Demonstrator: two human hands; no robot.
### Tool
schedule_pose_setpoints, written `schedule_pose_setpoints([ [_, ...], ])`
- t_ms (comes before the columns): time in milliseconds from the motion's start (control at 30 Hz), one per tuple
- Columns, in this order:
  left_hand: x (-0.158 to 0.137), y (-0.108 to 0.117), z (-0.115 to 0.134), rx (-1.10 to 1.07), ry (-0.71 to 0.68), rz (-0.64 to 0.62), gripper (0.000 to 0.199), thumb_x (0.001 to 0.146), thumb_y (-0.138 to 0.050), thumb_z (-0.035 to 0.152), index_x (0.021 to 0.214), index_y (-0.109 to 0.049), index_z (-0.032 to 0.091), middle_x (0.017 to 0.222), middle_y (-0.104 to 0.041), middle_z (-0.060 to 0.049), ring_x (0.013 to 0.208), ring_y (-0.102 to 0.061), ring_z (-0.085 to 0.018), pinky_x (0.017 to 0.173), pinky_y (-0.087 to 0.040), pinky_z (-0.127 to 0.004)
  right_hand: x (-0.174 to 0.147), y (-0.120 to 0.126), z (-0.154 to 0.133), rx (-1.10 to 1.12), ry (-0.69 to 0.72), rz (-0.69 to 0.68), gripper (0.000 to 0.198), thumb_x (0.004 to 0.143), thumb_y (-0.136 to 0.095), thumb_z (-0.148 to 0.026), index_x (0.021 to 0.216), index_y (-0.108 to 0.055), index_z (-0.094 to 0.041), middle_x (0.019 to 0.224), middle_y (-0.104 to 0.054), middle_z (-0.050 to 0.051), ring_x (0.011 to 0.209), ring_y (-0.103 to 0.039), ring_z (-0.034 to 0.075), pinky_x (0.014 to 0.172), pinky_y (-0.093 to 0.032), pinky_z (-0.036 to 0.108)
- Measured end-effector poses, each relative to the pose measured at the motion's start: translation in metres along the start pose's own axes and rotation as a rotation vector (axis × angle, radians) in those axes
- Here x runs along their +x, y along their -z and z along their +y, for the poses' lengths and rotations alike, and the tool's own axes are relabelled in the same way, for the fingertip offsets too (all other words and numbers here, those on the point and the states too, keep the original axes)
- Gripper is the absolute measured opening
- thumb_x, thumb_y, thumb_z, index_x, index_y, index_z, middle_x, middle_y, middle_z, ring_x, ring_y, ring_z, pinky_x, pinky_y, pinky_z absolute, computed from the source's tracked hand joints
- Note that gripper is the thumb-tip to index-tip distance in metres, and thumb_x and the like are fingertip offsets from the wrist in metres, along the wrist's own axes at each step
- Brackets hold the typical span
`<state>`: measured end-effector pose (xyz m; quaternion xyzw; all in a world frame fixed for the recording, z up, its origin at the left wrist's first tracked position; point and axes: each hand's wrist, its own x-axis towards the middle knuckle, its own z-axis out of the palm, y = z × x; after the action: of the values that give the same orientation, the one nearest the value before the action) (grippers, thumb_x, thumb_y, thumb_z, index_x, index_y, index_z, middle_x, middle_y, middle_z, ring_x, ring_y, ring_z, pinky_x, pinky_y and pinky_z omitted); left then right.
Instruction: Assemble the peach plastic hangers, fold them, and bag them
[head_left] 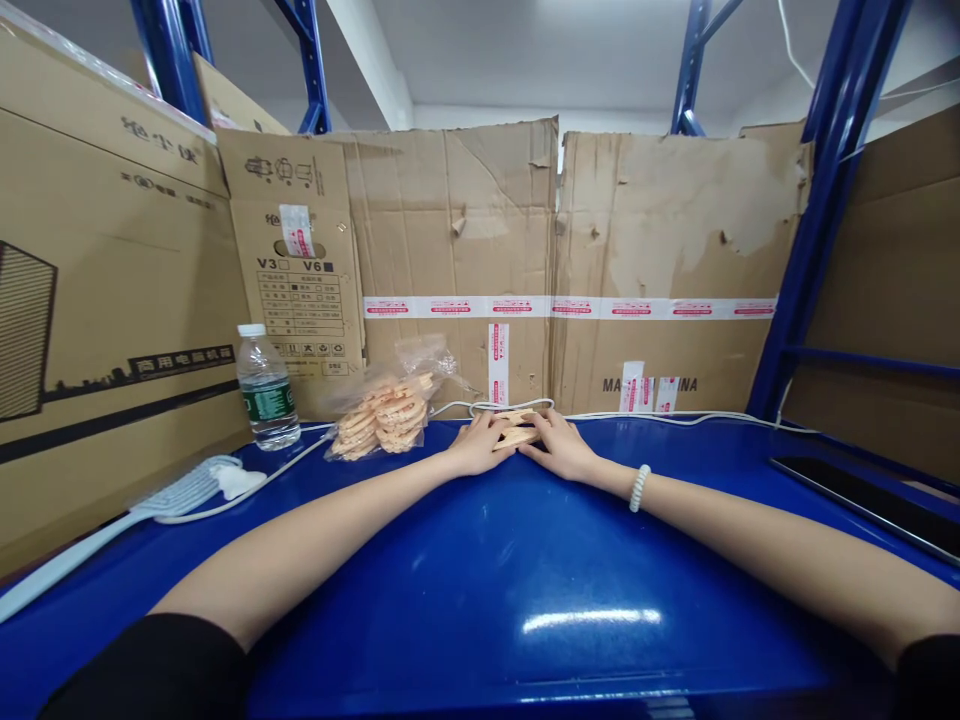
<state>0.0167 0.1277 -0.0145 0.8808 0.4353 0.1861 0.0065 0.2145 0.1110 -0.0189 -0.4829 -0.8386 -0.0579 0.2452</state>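
At the far side of the blue table, my left hand [478, 444] and my right hand [561, 442] close in on a small stack of pale tan, flat pieces [516, 430]. The left hand's fingers press on the stack's left side, the right hand's on its right side. My thumbs nearly meet at its near edge. What the pieces are I cannot make out, and my fingers hide part of them. To the left lies a clear plastic bag [384, 412] filled with similar pinkish-tan, ridged pieces.
A water bottle [267, 390] stands at the left, beside a pale blue hairbrush [180, 497] and a white cable [289, 465]. A dark phone or tablet [874, 505] lies at the right. Cardboard panels [457, 240] wall off the back of the blue table [465, 600].
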Motion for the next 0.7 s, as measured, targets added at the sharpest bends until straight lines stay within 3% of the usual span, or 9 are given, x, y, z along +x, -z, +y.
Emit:
schedule_pose_setpoints([
  [100,-0.002,0.006,0.007,0.002,0.016,0.054,0.049,0.081,-0.060,0.038,0.124,-0.050,0.017,0.120,-0.048,-0.015,0.118,-0.046,-0.033,0.097,-0.040,-0.048,-0.011,0.007,-0.006,0.096,0.029,0.105,0.045,0.085,-0.056,-0.039,0.124,-0.049,-0.016,0.123,-0.051,0.015,0.118,-0.046,0.029,0.098,-0.037,0.045],
  [200,-0.012,0.018,0.023,-0.016,-0.015,0.114,0.056,0.071,-0.071,0.035,0.119,-0.050,0.016,0.119,-0.046,-0.013,0.112,-0.049,-0.032,0.096,-0.042,-0.045,-0.026,0.023,-0.022,0.405,-0.173,0.167,0.044,0.086,-0.054,-0.041,0.120,-0.047,-0.014,0.118,-0.055,0.014,0.107,-0.054,0.024,0.091,-0.044,0.039],
  [300,-0.038,0.030,0.050,-0.187,-0.114,0.199,0.057,0.068,-0.074,0.032,0.118,-0.050,0.021,0.116,-0.046,-0.009,0.104,-0.055,-0.028,0.091,-0.047,-0.043,-0.045,0.042,-0.045,0.869,-0.410,-0.052,0.044,0.085,-0.053,-0.049,0.114,-0.048,-0.016,0.098,-0.062,0.009,0.074,-0.062,0.016,0.058,-0.049,0.027],
  [367,-0.063,0.034,0.069,-0.301,-0.187,0.213,0.059,0.067,-0.076,0.035,0.119,-0.050,0.024,0.119,-0.047,-0.008,0.109,-0.053,-0.027,0.094,-0.045,-0.042,-0.056,0.051,-0.059,1.076,-0.413,-0.248,0.041,0.081,-0.058,-0.053,0.095,-0.055,-0.014,0.075,-0.063,0.004,0.056,-0.058,0.011,0.046,-0.043,0.020],
  [433,-0.089,0.036,0.082,-0.403,-0.172,0.222,0.058,0.069,-0.075,0.035,0.120,-0.050,0.025,0.121,-0.048,-0.009,0.113,-0.051,-0.027,0.094,-0.045,-0.040,-0.066,0.056,-0.066,1.123,-0.336,-0.294,0.041,0.076,-0.065,-0.053,0.080,-0.058,-0.013,0.059,-0.058,-0.001,0.045,-0.051,0.007,0.042,-0.039,0.017],
  [533,-0.113,0.035,0.087,-0.558,-0.028,0.203,0.033,0.081,-0.061,0.030,0.113,-0.056,0.025,0.108,-0.059,-0.007,0.098,-0.059,-0.022,0.079,-0.050,-0.033,-0.074,0.056,-0.068,1.064,-0.243,-0.245,0.040,0.073,-0.069,-0.051,0.078,-0.059,-0.012,0.054,-0.055,-0.004,0.041,-0.045,0.004,0.038,-0.035,0.015],
  [600,-0.116,0.034,0.083,-0.650,0.084,0.160,0.028,0.082,-0.058,0.029,0.109,-0.058,0.022,0.082,-0.064,-0.003,0.074,-0.062,-0.018,0.065,-0.049,-0.029,-0.076,0.056,-0.065,1.053,-0.233,-0.246,0.040,0.074,-0.068,-0.051,0.080,-0.060,-0.012,0.055,-0.056,-0.004,0.041,-0.046,0.004,0.038,-0.035,0.014],
  [700,-0.110,0.035,0.076,-0.693,0.114,0.123,0.020,0.077,-0.061,0.030,0.094,-0.064,0.020,0.077,-0.066,-0.002,0.071,-0.061,-0.018,0.061,-0.046,-0.026,-0.077,0.057,-0.060,1.059,-0.265,-0.362,0.039,0.073,-0.070,-0.050,0.080,-0.060,-0.013,0.058,-0.059,-0.002,0.044,-0.051,0.005,0.039,-0.039,0.014],
])
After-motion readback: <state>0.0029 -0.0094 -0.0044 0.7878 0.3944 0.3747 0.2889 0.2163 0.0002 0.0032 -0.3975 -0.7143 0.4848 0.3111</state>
